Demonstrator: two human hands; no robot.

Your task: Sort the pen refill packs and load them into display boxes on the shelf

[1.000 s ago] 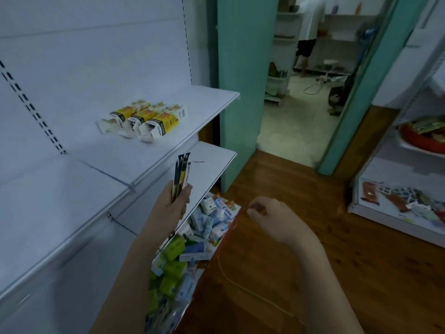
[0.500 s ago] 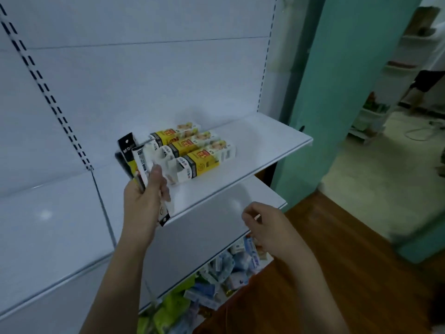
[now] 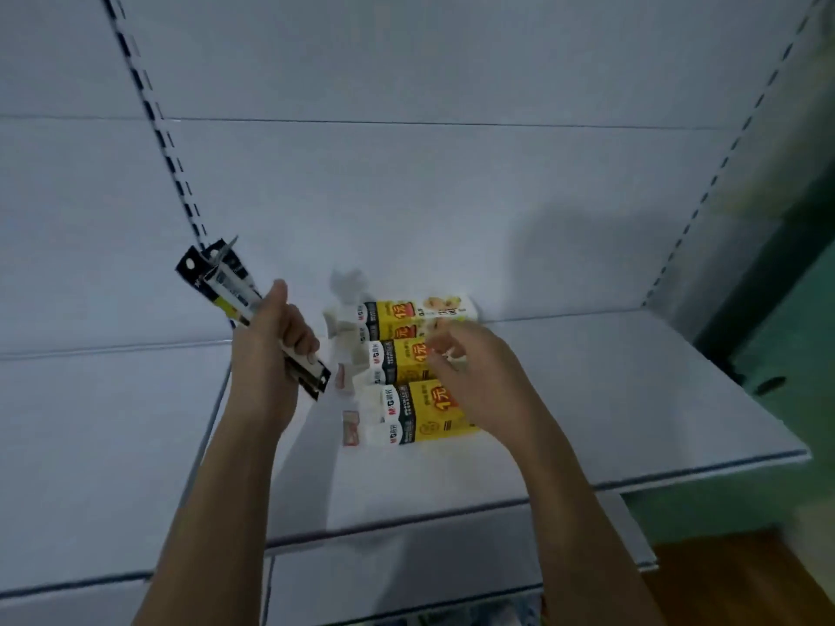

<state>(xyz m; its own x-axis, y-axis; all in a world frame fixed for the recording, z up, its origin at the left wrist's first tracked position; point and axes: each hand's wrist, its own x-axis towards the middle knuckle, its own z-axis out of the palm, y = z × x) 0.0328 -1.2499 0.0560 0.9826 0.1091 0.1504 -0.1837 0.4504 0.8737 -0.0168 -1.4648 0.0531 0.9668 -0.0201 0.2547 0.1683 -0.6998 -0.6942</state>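
Three yellow-and-white display boxes (image 3: 420, 381) lie side by side on the white shelf (image 3: 632, 399), their open white flaps pointing left. My left hand (image 3: 271, 350) grips a small bundle of black-and-white pen refill packs (image 3: 221, 282), held slanted just left of the boxes. My right hand (image 3: 479, 377) hovers over the middle and near boxes with loosely curled fingers and nothing in it; it hides part of their right ends.
A slotted upright (image 3: 158, 128) runs up the white back panel on the left, another upright (image 3: 723, 164) on the right. A lower shelf edge (image 3: 406, 567) juts out below. A teal wall (image 3: 804, 354) and wooden floor (image 3: 745, 580) lie to the right.
My view has turned from the floor and doorway to the shelf. My left hand has carried the refill packs up beside the boxes, and my right hand has reached over the boxes.
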